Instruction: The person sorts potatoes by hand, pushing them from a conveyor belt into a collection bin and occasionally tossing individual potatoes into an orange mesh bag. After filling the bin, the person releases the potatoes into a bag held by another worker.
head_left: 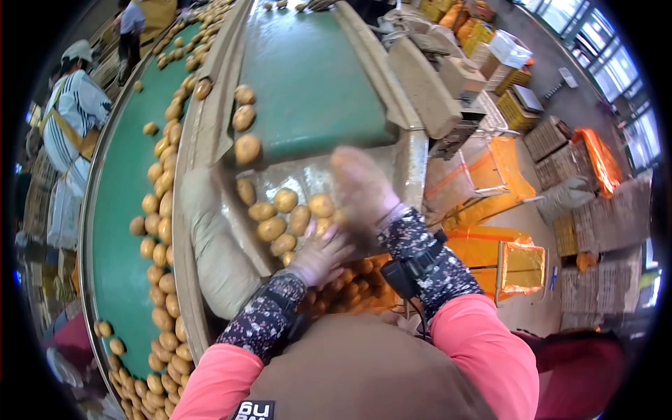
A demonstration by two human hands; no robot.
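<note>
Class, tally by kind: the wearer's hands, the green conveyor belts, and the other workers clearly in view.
Hands: 2, left hand and right hand
Green belts: 2, left belt and right belt
Other workers: 2, striped-shirt worker and farther worker
Total: 6

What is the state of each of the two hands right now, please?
Left hand: open, fingers spread on the yellow fruits, gripping none.
Right hand: blurred above the chute; open or closed cannot be told.
</note>
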